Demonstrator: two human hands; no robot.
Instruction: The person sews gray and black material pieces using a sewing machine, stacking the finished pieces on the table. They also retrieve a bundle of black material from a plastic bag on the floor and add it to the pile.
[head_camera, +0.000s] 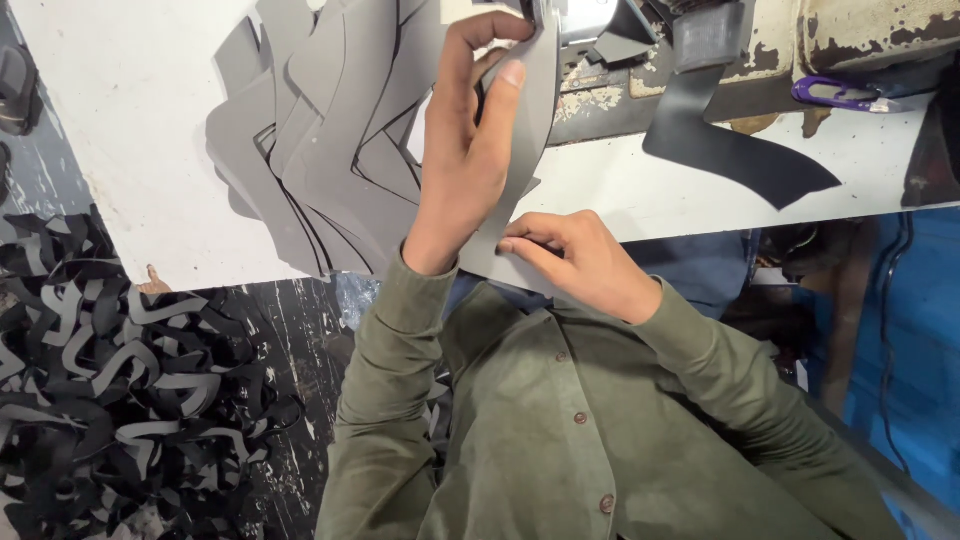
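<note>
Left hand (470, 150) pinching the upper part of a curved grey cut piece (532, 120) by the sewing machine (590, 20); right hand (585, 260) pinching its lower end at the white table (130, 120) edge; stack of grey pieces (320, 140) just beside, dark offcuts (120, 390) below

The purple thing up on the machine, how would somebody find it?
Start at the white worktable and follow its far edge to the worn, rusty metal machine at the top right. There lies the small purple plastic-handled tool. It is the only bright purple thing among grey and black cut pieces.
</note>
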